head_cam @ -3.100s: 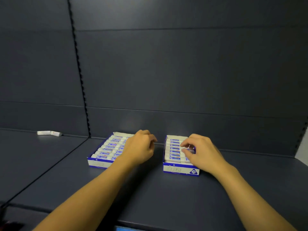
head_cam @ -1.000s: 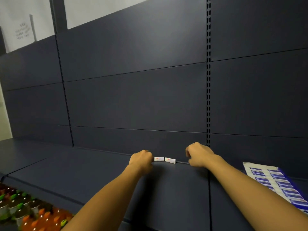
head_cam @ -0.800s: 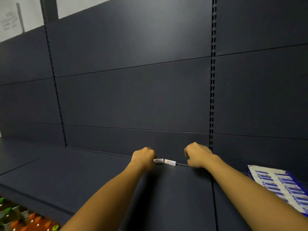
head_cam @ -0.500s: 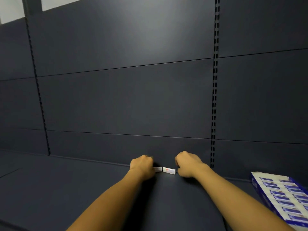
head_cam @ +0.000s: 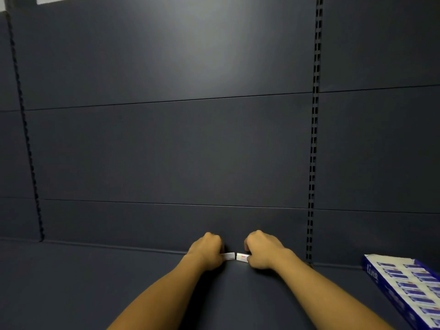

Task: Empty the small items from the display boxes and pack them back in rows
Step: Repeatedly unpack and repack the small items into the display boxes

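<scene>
Two small white items lie end to end on the dark shelf, close to the back panel. My left hand has its curled fingers over the outer end of the left item. My right hand pinches the outer end of the right item, which shows a red mark. A narrow gap separates the two items. A blue and white display box, filled with rows of blue-labelled items, sits at the far right and is cut off by the frame edge.
The dark shelf surface stretches wide to the left. The back panel rises directly behind the hands. A slotted upright runs down it between my right hand and the display box.
My view swung left from the two display boxes to the loose items. Both hands closed in from either side and now hold the items' outer ends.
</scene>
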Demonstrator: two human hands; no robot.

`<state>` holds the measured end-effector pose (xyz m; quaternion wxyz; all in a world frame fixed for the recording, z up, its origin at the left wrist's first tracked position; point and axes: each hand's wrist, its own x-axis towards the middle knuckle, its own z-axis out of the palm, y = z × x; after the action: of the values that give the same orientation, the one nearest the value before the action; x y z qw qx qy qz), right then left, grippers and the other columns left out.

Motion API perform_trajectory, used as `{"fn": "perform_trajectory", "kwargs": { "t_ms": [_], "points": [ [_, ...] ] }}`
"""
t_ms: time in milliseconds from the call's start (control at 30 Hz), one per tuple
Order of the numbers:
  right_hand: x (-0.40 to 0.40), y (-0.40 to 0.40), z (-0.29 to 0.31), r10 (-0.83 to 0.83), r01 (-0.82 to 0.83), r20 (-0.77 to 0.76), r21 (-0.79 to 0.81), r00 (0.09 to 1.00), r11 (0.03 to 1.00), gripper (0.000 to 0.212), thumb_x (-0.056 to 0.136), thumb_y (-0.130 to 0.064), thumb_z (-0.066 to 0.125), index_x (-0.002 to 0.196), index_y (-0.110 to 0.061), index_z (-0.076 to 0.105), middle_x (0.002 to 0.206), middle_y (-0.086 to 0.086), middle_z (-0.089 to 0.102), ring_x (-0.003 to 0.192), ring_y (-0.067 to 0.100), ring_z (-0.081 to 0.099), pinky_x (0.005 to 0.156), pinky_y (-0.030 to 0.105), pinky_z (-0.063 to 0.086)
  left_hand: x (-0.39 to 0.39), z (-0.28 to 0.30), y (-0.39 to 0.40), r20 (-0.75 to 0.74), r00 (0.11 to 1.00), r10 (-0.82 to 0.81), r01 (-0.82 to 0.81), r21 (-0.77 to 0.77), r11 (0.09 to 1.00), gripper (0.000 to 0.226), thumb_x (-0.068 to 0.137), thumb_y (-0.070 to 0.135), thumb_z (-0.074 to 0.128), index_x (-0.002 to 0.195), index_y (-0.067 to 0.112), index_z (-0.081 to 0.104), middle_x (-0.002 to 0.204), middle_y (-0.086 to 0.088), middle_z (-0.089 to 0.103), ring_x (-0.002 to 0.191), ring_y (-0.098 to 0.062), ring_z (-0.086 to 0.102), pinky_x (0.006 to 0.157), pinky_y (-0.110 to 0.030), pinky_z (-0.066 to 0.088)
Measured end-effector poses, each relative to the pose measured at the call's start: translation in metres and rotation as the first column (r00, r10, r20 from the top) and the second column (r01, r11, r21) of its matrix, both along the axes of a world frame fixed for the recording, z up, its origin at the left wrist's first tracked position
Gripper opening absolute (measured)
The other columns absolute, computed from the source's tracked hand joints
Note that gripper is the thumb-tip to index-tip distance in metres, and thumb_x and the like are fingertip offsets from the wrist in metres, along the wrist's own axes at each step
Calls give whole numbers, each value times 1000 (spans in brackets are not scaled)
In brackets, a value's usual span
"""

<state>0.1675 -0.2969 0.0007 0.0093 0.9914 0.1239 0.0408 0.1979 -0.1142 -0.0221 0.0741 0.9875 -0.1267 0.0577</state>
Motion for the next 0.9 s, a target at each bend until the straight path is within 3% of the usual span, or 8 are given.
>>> {"fn": "perform_trajectory", "kwargs": {
  "t_ms": [167,333,533,733,900],
  "points": [
    [1,3,0,-23,23,-5,-8,1000,1000,17,87,-13,60,102,-8,66,107,9,63,85,28,62,72,36,53,4,6,6,-18,997,-73,71,-95,993,17,84,17,69,100,15,68,106,-5,62,91,-26,64,78,-39,58],
    [-2,7,-3,-49,49,-23,-27,999,998,19,87,-12,58,104,-8,65,112,11,61,96,31,64,74,35,52,7,16,17,15,991,-131,132,-112,985,34,83,14,73,116,16,69,117,-6,59,101,-26,62,87,-39,55],
    [-8,14,-4,-101,101,-6,-31,995,994,20,88,-10,58,107,-10,64,115,11,60,100,31,63,75,35,50,2,25,29,48,987,-155,161,-153,975,24,84,23,75,107,15,74,114,-5,62,100,-23,62,87,-38,56],
    [-24,22,3,-145,146,17,-65,989,987,21,88,-11,61,109,-10,62,115,10,58,100,30,63,73,34,48,-4,28,35,71,980,-187,196,-154,968,18,87,19,69,104,16,74,109,-3,61,94,-20,63,82,-34,57],
    [-43,14,5,-206,207,26,-74,978,975,22,87,-5,60,108,-10,62,111,9,61,87,26,59,72,35,51,-2,23,25,55,969,-240,246,-159,956,16,85,20,72,101,16,71,105,-2,62,92,-19,63,81,-33,57]
  ]
}}
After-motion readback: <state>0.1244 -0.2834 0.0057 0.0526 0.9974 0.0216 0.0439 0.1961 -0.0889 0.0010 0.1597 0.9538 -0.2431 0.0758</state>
